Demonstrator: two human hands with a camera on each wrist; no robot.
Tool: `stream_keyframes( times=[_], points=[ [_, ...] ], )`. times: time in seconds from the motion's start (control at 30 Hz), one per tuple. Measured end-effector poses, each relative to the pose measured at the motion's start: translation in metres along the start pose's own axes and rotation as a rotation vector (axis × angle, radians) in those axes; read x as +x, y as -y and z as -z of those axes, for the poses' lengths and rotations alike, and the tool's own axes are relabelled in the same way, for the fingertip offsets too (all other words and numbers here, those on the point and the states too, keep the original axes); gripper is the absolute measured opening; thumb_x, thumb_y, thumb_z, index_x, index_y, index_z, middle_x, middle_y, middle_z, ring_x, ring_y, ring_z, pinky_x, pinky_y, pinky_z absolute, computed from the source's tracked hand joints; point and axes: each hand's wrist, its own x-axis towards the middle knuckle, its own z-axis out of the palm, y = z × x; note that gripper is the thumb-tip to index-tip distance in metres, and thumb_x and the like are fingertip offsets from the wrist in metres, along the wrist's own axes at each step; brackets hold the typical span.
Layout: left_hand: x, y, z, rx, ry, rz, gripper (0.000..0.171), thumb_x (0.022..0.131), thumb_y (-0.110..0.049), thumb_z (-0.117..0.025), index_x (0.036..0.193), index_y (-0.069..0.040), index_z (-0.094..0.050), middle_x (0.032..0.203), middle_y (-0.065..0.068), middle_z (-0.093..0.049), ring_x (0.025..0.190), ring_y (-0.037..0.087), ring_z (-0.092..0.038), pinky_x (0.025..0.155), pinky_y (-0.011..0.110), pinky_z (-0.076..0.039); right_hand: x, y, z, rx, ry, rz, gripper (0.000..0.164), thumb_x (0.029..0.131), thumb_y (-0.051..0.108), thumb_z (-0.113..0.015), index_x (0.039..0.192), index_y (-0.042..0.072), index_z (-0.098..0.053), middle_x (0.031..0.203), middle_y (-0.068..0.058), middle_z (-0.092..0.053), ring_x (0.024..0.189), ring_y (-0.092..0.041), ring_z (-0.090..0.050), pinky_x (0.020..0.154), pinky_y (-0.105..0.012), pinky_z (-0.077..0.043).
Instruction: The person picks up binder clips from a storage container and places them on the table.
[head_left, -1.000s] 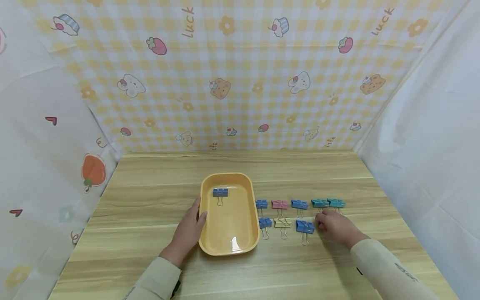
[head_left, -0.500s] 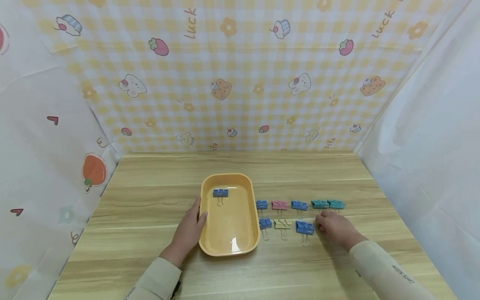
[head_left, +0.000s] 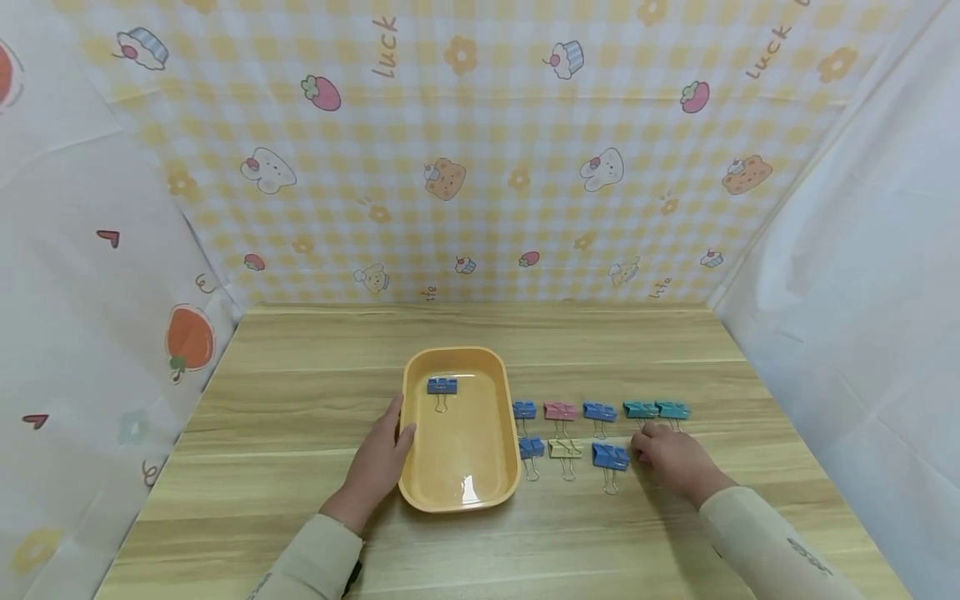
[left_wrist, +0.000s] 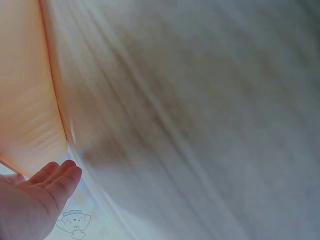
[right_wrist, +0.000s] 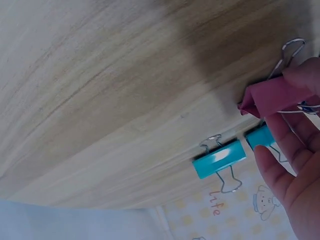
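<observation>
My left hand (head_left: 375, 467) grips the left wall of a yellow plastic tray (head_left: 457, 458), with the thumb over the rim and the fingers along the outside. Inside the tray, near its far end, lies one blue binder clip (head_left: 442, 387). Right of the tray, my right hand (head_left: 675, 458) pinches a dark pink binder clip (right_wrist: 277, 95) between thumb and fingers, close over the table. That clip is mostly hidden by the hand in the head view. Just beyond the right fingers lie two teal binder clips, one (head_left: 640, 409) beside the other (head_left: 673, 410).
Between tray and right hand, several binder clips lie in two rows: a pink clip (head_left: 559, 411) and blue clips, one (head_left: 600, 412) of them, in the far row; a yellow clip (head_left: 566, 448) and a blue clip (head_left: 611, 456) nearer. Patterned cloth (head_left: 480, 208) stands behind the wooden table (head_left: 322, 358).
Both hands stay nearly in place, the left on the tray and the right beside the blue clip. A little more of the pink binder clip shows under the right fingers. The head view shifts slightly.
</observation>
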Motion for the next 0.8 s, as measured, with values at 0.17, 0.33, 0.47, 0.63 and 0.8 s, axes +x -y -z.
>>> stream_keyframes(
  times=[0.17,0.33,0.47,0.63,0.8],
  points=[
    [0.000,-0.001,0.000,-0.001,-0.001,0.001,0.061,0.104,-0.025,-0.041,0.155,-0.004,-0.015,0.156,0.022,-0.025,0.142,0.038,-0.025,0.114,0.054,-0.022,-0.002,0.004,0.009,-0.004,-0.034,0.026,0.013,0.081,0.006,-0.075,0.087,0.013,-0.066,0.081,0.005,-0.053,0.071,-0.012,-0.051,0.058,-0.032,-0.051],
    [0.000,0.000,0.000,-0.006,0.000,0.003,0.061,0.104,-0.026,-0.041,0.155,-0.005,-0.014,0.156,0.021,-0.025,0.142,0.037,-0.024,0.115,0.053,-0.022,-0.001,0.007,0.017,0.014,-0.048,0.036,0.016,0.080,0.005,-0.077,0.089,0.013,-0.066,0.082,0.004,-0.055,0.071,-0.013,-0.051,0.059,-0.032,-0.052],
    [0.000,-0.001,0.000,-0.013,0.002,0.004,0.062,0.104,-0.026,-0.041,0.155,-0.005,-0.014,0.156,0.021,-0.024,0.143,0.037,-0.024,0.115,0.053,-0.022,0.000,0.009,0.021,0.021,-0.028,0.026,0.021,0.077,0.004,-0.078,0.093,0.012,-0.067,0.086,0.002,-0.058,0.074,-0.014,-0.054,0.061,-0.033,-0.053],
    [0.000,0.001,0.000,-0.018,0.002,0.000,0.062,0.104,-0.027,-0.041,0.155,-0.005,-0.014,0.156,0.020,-0.024,0.143,0.037,-0.023,0.115,0.053,-0.021,0.002,0.016,0.032,0.040,0.002,-0.021,0.026,0.078,0.005,-0.077,0.102,0.006,-0.068,0.094,-0.005,-0.063,0.079,-0.020,-0.062,0.066,-0.037,-0.057],
    [-0.001,0.001,0.000,-0.016,-0.001,-0.003,0.062,0.104,-0.026,-0.042,0.155,-0.005,-0.014,0.156,0.021,-0.024,0.143,0.038,-0.023,0.115,0.054,-0.021,0.006,0.022,0.044,0.089,0.004,-0.062,0.030,0.078,0.006,-0.076,0.107,0.003,-0.068,0.105,-0.011,-0.065,0.089,-0.028,-0.065,0.072,-0.042,-0.057]
  ],
)
